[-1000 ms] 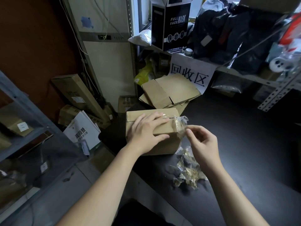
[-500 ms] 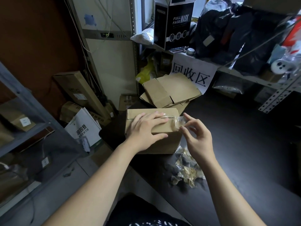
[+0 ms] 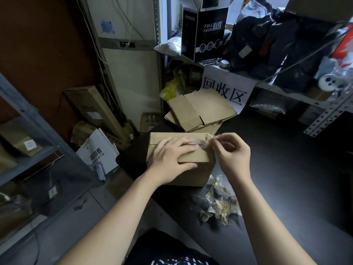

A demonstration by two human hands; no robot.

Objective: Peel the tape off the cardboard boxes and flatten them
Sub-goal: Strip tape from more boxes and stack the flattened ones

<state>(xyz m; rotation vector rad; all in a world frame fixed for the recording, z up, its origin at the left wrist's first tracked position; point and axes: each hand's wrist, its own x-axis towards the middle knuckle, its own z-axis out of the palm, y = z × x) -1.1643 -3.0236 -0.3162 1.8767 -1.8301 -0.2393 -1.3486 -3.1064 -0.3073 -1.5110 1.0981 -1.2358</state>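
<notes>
The left hand lies flat on the cardboard box, which stands on the dark worktop. Its fingers are straight and press the top down without gripping. A clear tape strip runs along the top seam, and its loose end is lifted at the box's right edge. There the right hand pinches that end between thumb and curled fingers. The peel would likely go best pulled low and slowly back along the seam, with the left hand bracing, so the strip comes away whole. Peeled tape scraps lie just beside the box.
</notes>
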